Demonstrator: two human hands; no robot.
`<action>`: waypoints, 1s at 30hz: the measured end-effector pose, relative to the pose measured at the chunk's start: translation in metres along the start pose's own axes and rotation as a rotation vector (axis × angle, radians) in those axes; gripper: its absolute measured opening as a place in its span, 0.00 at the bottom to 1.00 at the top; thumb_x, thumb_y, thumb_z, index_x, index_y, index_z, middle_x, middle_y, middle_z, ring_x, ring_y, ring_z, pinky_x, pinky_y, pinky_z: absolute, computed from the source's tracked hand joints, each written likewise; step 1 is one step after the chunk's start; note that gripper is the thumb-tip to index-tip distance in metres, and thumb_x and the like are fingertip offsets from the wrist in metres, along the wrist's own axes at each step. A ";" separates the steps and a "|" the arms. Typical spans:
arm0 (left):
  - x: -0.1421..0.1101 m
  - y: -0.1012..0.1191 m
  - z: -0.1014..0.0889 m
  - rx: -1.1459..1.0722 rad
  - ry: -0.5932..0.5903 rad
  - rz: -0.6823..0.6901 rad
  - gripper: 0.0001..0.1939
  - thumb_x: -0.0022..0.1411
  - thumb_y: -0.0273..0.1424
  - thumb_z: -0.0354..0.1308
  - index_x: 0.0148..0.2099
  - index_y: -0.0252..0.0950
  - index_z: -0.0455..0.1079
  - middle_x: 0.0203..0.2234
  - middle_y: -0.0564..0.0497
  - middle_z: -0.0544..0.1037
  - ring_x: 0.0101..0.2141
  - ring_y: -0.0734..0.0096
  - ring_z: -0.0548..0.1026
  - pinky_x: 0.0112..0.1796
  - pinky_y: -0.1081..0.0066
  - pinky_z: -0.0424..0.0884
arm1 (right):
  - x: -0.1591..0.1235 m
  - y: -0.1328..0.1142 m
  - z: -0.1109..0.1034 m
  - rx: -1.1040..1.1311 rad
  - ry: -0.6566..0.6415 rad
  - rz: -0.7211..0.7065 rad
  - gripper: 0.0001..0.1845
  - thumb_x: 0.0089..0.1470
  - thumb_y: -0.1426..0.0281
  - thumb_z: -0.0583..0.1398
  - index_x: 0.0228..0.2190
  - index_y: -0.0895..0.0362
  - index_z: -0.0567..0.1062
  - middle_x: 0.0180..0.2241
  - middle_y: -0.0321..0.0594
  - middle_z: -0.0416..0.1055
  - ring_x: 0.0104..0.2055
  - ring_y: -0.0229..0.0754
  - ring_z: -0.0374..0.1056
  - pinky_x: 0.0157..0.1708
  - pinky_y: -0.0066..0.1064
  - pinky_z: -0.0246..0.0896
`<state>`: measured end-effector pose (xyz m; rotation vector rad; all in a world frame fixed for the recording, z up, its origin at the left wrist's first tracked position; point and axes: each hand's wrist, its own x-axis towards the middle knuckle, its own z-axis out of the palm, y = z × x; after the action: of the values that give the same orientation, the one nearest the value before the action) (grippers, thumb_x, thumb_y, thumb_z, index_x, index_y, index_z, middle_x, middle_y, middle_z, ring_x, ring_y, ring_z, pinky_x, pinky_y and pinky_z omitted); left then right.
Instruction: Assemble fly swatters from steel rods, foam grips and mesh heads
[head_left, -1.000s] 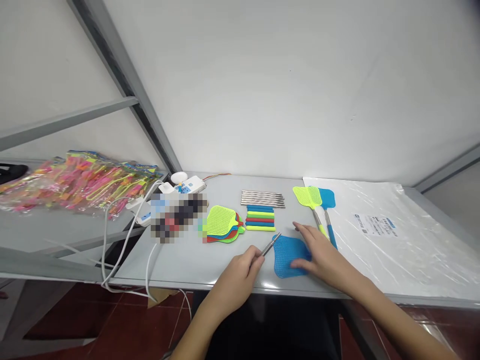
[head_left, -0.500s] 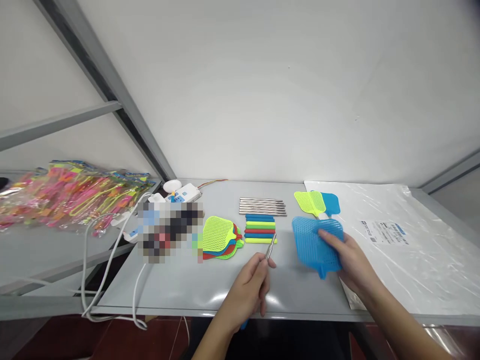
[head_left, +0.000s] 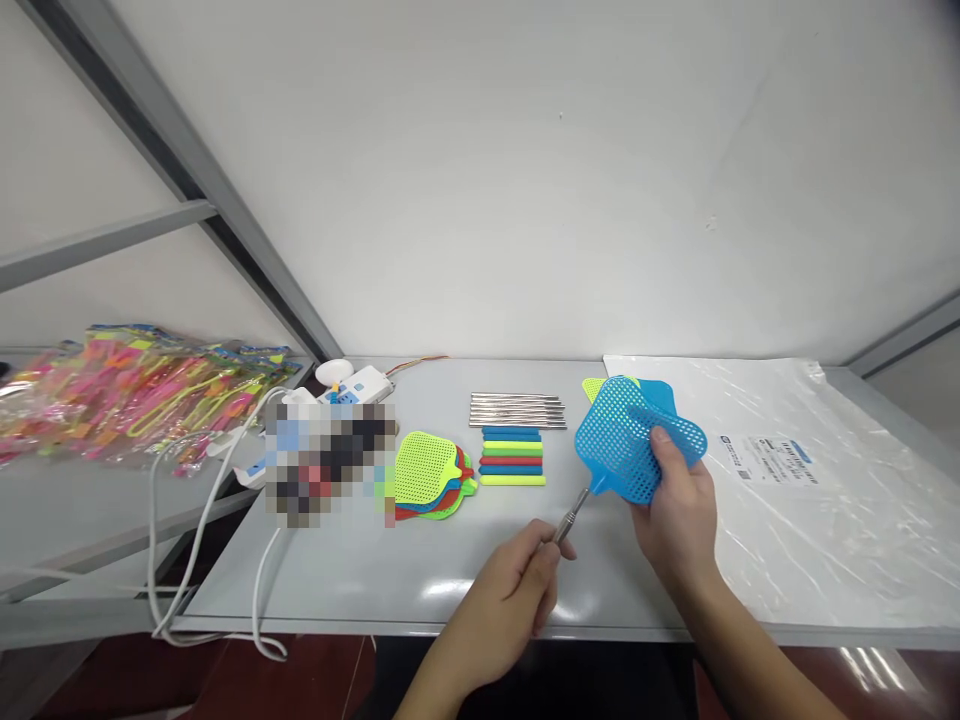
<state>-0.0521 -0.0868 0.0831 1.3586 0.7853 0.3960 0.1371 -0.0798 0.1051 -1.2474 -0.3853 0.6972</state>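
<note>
A blue perforated fly swatter head [head_left: 616,432] is gripped at its right side by my right hand [head_left: 679,510], thumb on top. In my left hand [head_left: 525,585] is a metal telescopic rod [head_left: 572,512], fingers wrapped round it. The rod's tip meets the narrow neck of the blue head; whether it sits inside the neck I cannot tell. Behind my right hand, a yellow-green swatter head [head_left: 595,386] and another blue one [head_left: 660,393] lie partly covered. Coloured handle sleeves [head_left: 512,461] lie in a row at the middle, with several metal rods [head_left: 517,410] behind them.
Left of the sleeves is a stack of swatter heads [head_left: 426,470]. A power strip [head_left: 367,385] and white cables [head_left: 262,590] lie further left, beside a blurred patch. Bagged colourful items [head_left: 150,390] fill the left shelf. White plastic packaging [head_left: 847,500] covers the right side.
My right hand has turned the blue swatter head so its neck points down-left. My left hand has moved right, bringing the rod's tip to that neck. The view has shifted slightly.
</note>
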 end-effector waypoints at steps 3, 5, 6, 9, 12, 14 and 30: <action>-0.001 0.004 -0.001 0.042 0.011 0.002 0.19 0.71 0.45 0.40 0.46 0.38 0.65 0.18 0.59 0.59 0.21 0.75 0.57 0.25 0.75 0.57 | -0.002 0.001 0.000 0.006 -0.009 -0.021 0.16 0.53 0.56 0.62 0.35 0.55 0.73 0.31 0.37 0.74 0.28 0.40 0.69 0.29 0.32 0.65; -0.002 0.006 -0.001 0.053 0.011 0.006 0.19 0.71 0.45 0.40 0.46 0.38 0.65 0.18 0.59 0.59 0.21 0.76 0.57 0.25 0.75 0.57 | -0.002 0.001 0.000 0.016 -0.001 -0.024 0.16 0.53 0.56 0.63 0.35 0.55 0.73 0.31 0.37 0.74 0.28 0.40 0.68 0.29 0.32 0.65; -0.002 0.006 -0.001 0.055 0.011 0.008 0.19 0.71 0.45 0.40 0.46 0.38 0.65 0.18 0.59 0.59 0.21 0.76 0.57 0.25 0.75 0.57 | -0.003 0.001 0.000 0.013 -0.001 -0.029 0.16 0.53 0.56 0.62 0.35 0.55 0.73 0.31 0.37 0.74 0.28 0.40 0.68 0.29 0.32 0.65; -0.003 0.005 -0.002 0.052 0.019 0.023 0.18 0.71 0.44 0.41 0.45 0.38 0.66 0.17 0.59 0.60 0.21 0.77 0.57 0.25 0.76 0.58 | -0.004 0.001 -0.002 -0.007 -0.033 -0.041 0.15 0.54 0.56 0.61 0.35 0.55 0.73 0.30 0.37 0.73 0.27 0.39 0.67 0.29 0.32 0.64; -0.002 -0.001 -0.003 -0.032 -0.015 0.024 0.18 0.72 0.43 0.41 0.43 0.37 0.66 0.17 0.59 0.61 0.19 0.78 0.58 0.24 0.76 0.59 | -0.003 0.003 -0.004 0.001 -0.068 -0.045 0.14 0.53 0.56 0.62 0.35 0.54 0.73 0.29 0.35 0.72 0.27 0.39 0.66 0.28 0.32 0.64; 0.000 -0.007 -0.004 -0.162 -0.076 0.001 0.18 0.71 0.43 0.41 0.41 0.36 0.65 0.16 0.60 0.59 0.16 0.79 0.56 0.22 0.77 0.60 | -0.003 0.004 -0.004 -0.002 -0.092 -0.034 0.14 0.53 0.56 0.63 0.36 0.53 0.73 0.29 0.34 0.72 0.27 0.39 0.66 0.27 0.31 0.63; -0.005 0.002 0.004 -0.163 0.077 -0.037 0.19 0.69 0.48 0.45 0.38 0.38 0.61 0.20 0.61 0.55 0.17 0.82 0.51 0.18 0.79 0.54 | -0.007 0.002 0.012 -0.060 -0.266 0.122 0.22 0.50 0.51 0.63 0.40 0.53 0.71 0.22 0.32 0.67 0.19 0.36 0.60 0.17 0.26 0.54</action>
<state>-0.0524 -0.0926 0.0861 1.1804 0.8227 0.4750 0.1244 -0.0753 0.1075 -1.2459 -0.5547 0.9668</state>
